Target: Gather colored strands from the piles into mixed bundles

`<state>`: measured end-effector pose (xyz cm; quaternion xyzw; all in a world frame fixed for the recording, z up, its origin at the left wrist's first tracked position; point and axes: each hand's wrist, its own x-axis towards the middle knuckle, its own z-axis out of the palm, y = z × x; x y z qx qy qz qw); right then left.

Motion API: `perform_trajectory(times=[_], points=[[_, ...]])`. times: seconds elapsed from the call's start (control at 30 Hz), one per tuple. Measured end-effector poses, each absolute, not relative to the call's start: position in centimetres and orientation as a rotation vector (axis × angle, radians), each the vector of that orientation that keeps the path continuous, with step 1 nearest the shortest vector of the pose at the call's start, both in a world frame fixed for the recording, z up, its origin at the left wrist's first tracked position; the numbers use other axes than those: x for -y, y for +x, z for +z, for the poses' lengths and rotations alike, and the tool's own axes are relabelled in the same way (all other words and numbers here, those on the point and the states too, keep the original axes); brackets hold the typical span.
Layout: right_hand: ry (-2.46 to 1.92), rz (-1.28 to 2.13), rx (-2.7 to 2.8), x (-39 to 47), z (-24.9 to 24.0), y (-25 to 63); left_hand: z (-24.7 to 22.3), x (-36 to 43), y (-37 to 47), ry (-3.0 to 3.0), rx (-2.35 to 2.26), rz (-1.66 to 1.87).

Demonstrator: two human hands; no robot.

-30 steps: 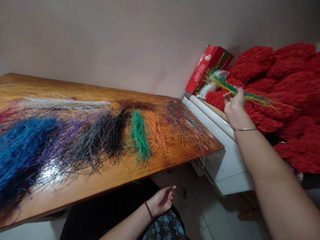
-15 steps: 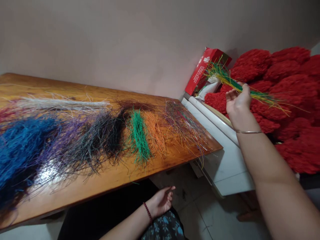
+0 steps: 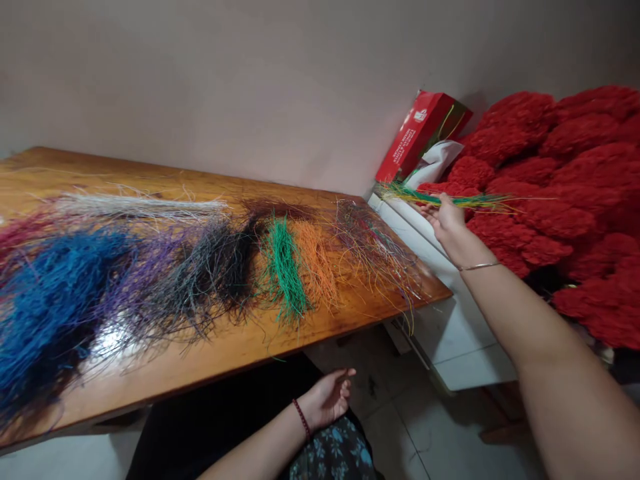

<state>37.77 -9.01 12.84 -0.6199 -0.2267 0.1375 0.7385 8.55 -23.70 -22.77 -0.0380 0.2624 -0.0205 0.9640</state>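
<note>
Past the table's (image 3: 225,355) right edge, my right hand (image 3: 451,220) clasps green-yellow strands (image 3: 470,201), splayed ends could snag; left hand (image 3: 329,400) half-curled, empty!

Open air is stretching over the strand piles (image 3: 193,273) on the wooden table (image 3: 180,373), leaving the right hand (image 3: 447,215) a way leftward, while red fluffy heaps (image 3: 575,173) are barring its right side and the red box (image 3: 415,133) is standing just beyond the green-and-yellow bundle (image 3: 480,201). The table's front edge is coming between the left hand (image 3: 327,400) and the piles, with a strip of bare wood running along it.
</note>
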Motion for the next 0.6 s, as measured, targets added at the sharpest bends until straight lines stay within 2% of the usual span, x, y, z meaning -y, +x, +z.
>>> perform_trajectory(times=[0.27,0.37,0.5,0.6], points=[[-1.321,0.069,0.569,8.2,14.6,39.6,-23.0,23.7,8.8,-0.069,-0.541,-0.036],[-1.337,-0.119,0.673,8.1,14.8,40.4,-23.1,23.8,8.8,-0.074,-0.537,-0.041],[-1.737,-0.43,1.063,7.7,13.3,41.6,-23.0,23.8,8.7,-0.063,-0.539,-0.04],[-2.052,-0.485,1.257,7.3,11.8,42.3,-22.9,23.9,8.7,-0.048,-0.544,-0.042]])
